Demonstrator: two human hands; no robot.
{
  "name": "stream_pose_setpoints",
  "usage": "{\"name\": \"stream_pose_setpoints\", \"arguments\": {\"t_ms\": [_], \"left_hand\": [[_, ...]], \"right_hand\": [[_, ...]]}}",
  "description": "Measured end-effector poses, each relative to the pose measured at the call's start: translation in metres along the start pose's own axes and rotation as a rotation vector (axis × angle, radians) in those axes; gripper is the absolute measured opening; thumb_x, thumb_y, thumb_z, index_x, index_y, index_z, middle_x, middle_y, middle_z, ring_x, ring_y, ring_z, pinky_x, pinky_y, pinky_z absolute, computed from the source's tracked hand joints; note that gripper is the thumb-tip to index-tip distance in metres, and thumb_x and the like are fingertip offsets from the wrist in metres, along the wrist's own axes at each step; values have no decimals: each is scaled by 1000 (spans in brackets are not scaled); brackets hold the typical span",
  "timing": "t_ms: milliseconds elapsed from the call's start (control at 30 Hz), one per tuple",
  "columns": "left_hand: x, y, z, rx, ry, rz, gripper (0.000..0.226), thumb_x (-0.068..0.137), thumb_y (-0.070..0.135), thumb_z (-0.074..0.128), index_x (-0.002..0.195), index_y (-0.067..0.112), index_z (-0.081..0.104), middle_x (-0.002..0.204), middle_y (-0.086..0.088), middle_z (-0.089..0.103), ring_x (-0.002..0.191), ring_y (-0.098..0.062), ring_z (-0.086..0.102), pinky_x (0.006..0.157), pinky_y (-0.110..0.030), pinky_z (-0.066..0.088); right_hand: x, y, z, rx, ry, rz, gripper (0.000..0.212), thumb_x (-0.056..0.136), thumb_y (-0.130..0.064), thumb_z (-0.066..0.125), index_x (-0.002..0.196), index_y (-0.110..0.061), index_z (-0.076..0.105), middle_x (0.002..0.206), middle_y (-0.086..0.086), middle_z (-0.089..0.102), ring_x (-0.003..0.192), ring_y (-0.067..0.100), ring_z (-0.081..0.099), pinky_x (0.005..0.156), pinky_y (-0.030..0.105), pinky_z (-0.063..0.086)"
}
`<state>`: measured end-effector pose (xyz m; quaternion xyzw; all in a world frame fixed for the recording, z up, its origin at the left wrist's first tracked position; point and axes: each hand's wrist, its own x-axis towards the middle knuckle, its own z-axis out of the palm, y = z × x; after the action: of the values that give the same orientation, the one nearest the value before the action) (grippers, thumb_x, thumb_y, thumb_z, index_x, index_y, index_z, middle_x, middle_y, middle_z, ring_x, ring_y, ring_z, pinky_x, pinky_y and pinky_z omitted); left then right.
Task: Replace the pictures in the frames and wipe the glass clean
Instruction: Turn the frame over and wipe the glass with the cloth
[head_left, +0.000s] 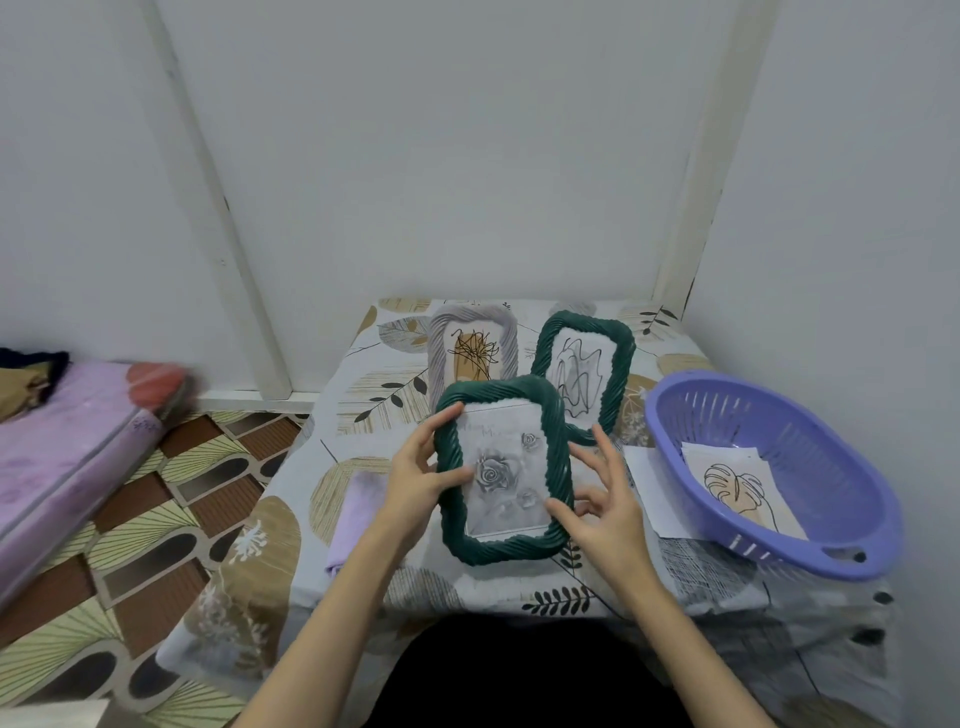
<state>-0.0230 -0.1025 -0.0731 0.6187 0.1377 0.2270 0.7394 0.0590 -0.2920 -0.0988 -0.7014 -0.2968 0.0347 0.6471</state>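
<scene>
A dark green twisted-rim frame (457, 540) with a grey rose picture (493, 475) is held tilted above the table. My left hand (418, 475) grips its left edge, thumb on the glass. My right hand (605, 506) is at the frame's right edge with fingers spread, fingertips touching the rim. Behind it lie a grey frame (441, 338) with a brown scribble picture and a second green frame (618, 364) with a black line drawing. A lilac cloth (353, 514) lies on the table under my left wrist.
A purple plastic basket (831, 545) at the right holds loose pictures (737, 478); white paper (649, 488) lies beside it. The table (363, 395) has a leaf-print cover and stands in a wall corner. A pink mattress (67, 452) lies on the floor at the left.
</scene>
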Motion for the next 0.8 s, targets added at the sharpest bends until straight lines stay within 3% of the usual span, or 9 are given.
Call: {"name": "stream_pose_setpoints", "arguments": {"t_ms": [100, 233, 300, 400, 533, 667, 800], "left_hand": [[-3, 13, 1, 15, -39, 46, 67, 71, -17, 65, 110, 37, 62, 124, -5, 58, 116, -31, 54, 91, -53, 50], [-5, 21, -1, -5, -82, 49, 66, 73, -19, 62, 113, 34, 60, 123, -4, 59, 116, -33, 54, 90, -51, 51], [-5, 23, -6, -7, -106, 45, 65, 70, -14, 67, 114, 34, 61, 126, -5, 57, 118, -31, 54, 92, -52, 50], [-3, 28, -14, -13, -113, 42, 65, 64, -4, 70, 115, 34, 60, 129, -5, 55, 118, -29, 54, 89, -49, 52], [2, 34, -32, -17, -107, 53, 64, 63, -4, 71, 111, 37, 62, 131, -5, 53, 119, -30, 53, 88, -45, 53], [13, 39, -57, -10, -34, 65, 65, 62, -4, 71, 113, 35, 61, 127, -2, 56, 119, -28, 54, 92, -48, 51], [40, 49, -91, 50, 65, 125, 68, 67, -9, 70, 118, 34, 57, 126, 2, 57, 117, -21, 55, 92, -44, 51]], "right_hand": [[9, -17, -4, 17, -96, 17, 95, 74, -3, 74, 138, -44, 16, 119, -14, 52, 81, 11, 68, 70, 31, 57], [22, -29, -1, 93, -172, 18, 98, 70, -1, 76, 140, -41, 20, 125, -2, 51, 103, 8, 63, 79, 24, 55], [27, -34, 4, 127, -187, 12, 97, 70, 0, 76, 140, -38, 21, 130, -8, 49, 115, 2, 54, 89, 23, 51], [37, -39, 15, 149, -192, -2, 97, 70, -2, 77, 144, -30, 21, 136, -16, 44, 124, -1, 46, 103, 33, 43], [58, -44, 33, 196, -198, -16, 96, 68, -9, 79, 142, -34, 24, 140, -10, 43, 126, 7, 46, 107, 43, 39], [87, -47, 60, 276, -263, -14, 85, 75, 6, 69, 136, -39, 30, 139, 0, 47, 125, 12, 48, 106, 45, 39], [133, -49, 102, 248, -360, -52, 77, 78, 10, 63, 132, -40, 41, 142, -10, 42, 131, 8, 41, 112, 44, 31]]}}
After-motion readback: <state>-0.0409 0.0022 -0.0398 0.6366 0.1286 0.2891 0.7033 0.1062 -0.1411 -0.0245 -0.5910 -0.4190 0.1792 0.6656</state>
